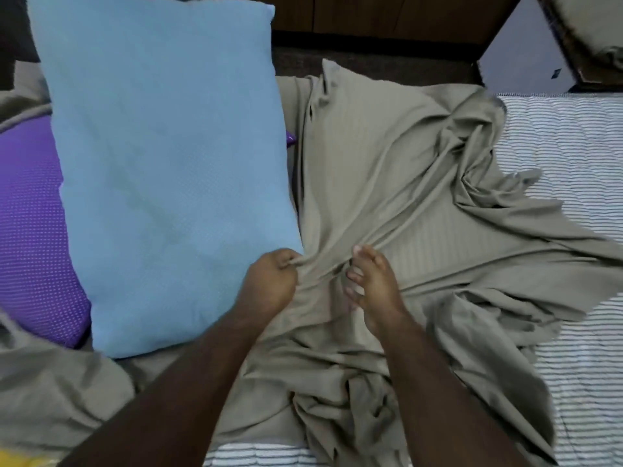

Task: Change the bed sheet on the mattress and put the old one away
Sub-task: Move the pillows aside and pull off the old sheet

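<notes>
Both your hands are gathering the old sheet [387,183] off the mattress [573,146]: left hand [269,281] pinches a fold, right hand [367,281] rests spread, and the pillow [168,163] likely needs lifting next.

Domestic bedroom. Evidence: striped mattress [569,156] partly bared; rumpled taupe bed sheet [387,183]; light blue pillow [168,156]; purple dotted pillow [30,230]; dark wooden headboard [387,18] along the far side.
</notes>
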